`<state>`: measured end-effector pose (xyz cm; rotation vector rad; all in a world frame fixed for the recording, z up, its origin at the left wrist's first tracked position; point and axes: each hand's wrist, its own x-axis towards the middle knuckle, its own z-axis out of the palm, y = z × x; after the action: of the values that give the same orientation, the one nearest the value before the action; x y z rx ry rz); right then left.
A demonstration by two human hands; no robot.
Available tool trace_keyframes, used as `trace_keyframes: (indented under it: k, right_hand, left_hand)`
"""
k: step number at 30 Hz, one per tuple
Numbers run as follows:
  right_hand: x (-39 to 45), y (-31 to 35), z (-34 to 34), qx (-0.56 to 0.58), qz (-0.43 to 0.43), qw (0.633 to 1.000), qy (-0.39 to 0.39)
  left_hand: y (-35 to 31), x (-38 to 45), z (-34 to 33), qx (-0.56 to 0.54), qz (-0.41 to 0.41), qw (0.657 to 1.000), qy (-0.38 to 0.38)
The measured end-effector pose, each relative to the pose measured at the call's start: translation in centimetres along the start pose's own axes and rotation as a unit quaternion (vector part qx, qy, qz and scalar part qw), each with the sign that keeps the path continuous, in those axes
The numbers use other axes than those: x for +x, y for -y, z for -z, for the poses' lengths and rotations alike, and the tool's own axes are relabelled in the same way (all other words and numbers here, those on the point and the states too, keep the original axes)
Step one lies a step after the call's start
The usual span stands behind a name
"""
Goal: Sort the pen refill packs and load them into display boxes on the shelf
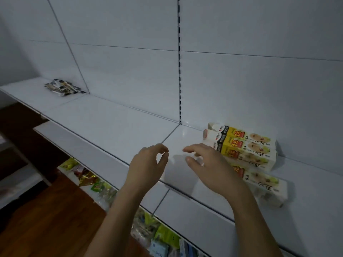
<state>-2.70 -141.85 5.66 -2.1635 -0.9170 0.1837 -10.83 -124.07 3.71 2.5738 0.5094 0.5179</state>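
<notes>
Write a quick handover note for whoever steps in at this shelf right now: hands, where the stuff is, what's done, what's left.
Left hand: holds nothing, fingers loosely curled above the shelf.
Right hand: open, holds nothing, reaching in front of the display boxes.
Display boxes: lying side by side at the right, near the back panel.
Pen refill packs: loose pile at the far left of the shelf.
Done: boxes are on the shelf.
Left: sort the packs, load them; box contents can't be seen.
</notes>
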Motion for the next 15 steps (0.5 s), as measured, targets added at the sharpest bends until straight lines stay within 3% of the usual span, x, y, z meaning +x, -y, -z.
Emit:
trace_keyframes:
  k: [7,15]
  right_hand:
    - [2.2,5.8,-7.8,-0.018,0.040,0.992,0.116]
    - [5.7,14.7,-20.0,-0.061,0.033,0.977,0.201]
  left_hand:
    - [8.7,-2.9,4.2,0.069,0.073,0.995,-0.013]
    - [23.0,-5.8,11.1,0.089,0.117,0.987,0.062]
